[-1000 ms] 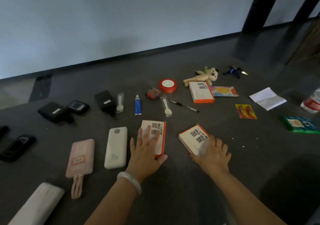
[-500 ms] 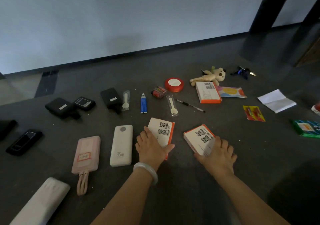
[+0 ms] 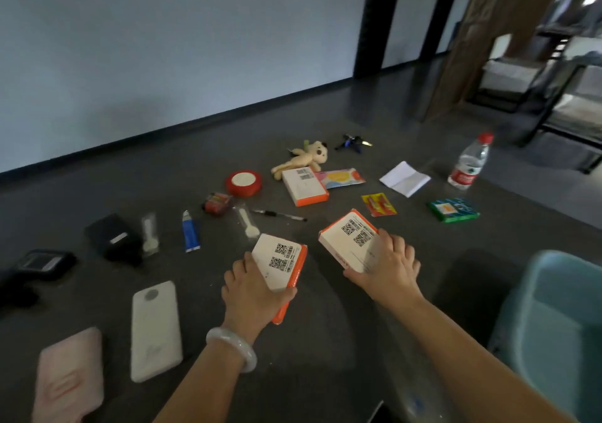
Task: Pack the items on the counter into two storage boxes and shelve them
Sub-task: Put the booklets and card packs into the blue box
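Both cartons have risen off the counter: left hand grips the left carton by its near end, right hand clasps the right carton, tilted, presumably to drop both into the bin waiting near right.

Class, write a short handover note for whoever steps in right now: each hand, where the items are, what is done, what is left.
Left hand grips an orange-edged box; right hand grips a second box.
Blue bin stands at the right; nothing shows inside it.
Done: nothing visibly packed.
Left: both boxes, the third box, power bank, toy, bottle and the rest on the counter; then shelving.
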